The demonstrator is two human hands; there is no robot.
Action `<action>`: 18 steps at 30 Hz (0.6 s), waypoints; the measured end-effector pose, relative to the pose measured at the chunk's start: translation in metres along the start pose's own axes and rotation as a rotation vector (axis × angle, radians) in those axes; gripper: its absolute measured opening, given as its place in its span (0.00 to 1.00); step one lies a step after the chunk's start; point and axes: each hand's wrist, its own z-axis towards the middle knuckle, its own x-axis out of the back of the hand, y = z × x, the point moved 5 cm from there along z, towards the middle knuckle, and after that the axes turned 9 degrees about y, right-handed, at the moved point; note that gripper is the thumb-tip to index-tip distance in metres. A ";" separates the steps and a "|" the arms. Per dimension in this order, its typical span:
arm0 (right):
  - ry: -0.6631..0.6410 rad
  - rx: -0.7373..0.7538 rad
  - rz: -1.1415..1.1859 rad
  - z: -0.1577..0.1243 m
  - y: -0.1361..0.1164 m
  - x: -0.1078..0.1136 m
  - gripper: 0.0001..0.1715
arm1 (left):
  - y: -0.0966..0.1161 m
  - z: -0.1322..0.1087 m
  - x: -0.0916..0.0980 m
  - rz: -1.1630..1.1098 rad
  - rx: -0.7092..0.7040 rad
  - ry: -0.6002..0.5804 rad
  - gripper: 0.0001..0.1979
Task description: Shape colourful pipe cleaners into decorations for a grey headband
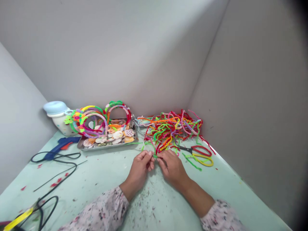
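Observation:
Between my two hands is a small twisted bit of green pipe cleaner, partly covered by the fingertips. My left hand pinches it from the left, thumb against the fingers. From the right, my right hand pinches the same piece, fingers bent over it. Just beyond the hands lies a tangled heap of many-coloured pipe cleaners. Scissors with one red and one yellow handle loop rest right of my right hand, beside loose green pipe cleaner pieces.
A metal tray of seashells stands at the back, with pipe cleaner headbands on it. Further left are a blue-lidded cup and a blue glue gun. Black cable loops across the left side. Grey walls enclose the table.

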 end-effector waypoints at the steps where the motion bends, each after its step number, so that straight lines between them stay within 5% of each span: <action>1: 0.000 -0.005 0.008 0.000 0.001 0.000 0.06 | 0.000 0.000 0.000 0.007 -0.001 -0.002 0.13; 18: 0.044 -0.069 0.100 0.001 0.003 0.006 0.05 | 0.002 -0.001 -0.003 0.015 0.013 -0.022 0.13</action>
